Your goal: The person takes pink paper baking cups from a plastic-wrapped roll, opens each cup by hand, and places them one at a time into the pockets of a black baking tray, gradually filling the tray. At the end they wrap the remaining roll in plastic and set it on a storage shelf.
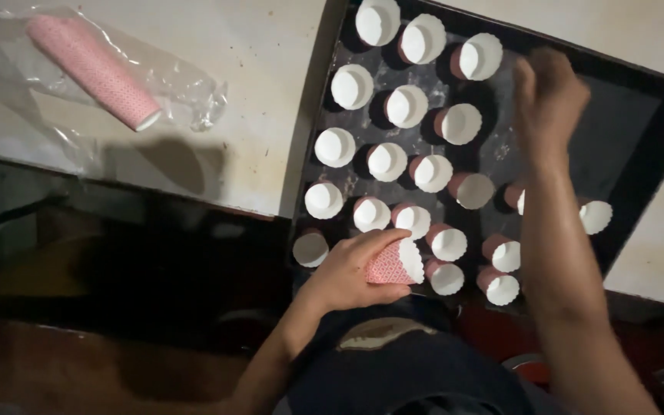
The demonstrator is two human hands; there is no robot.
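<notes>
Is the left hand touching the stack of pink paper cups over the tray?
Touching: the head view shows the left hand wrapped around the stack of pink paper cups.

1. The right hand is motion-blurred, so its grip is unclear.
2. The right forearm hides part of one paper cup.
3. The baking tray is cut off at the top edge.

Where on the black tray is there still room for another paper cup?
The bare patch is the tray's right part, between the right hand and the right rim. The left and middle are crowded with rows of paper cups, nearly touching. The left hand holds a cup stack at the near edge.
</notes>
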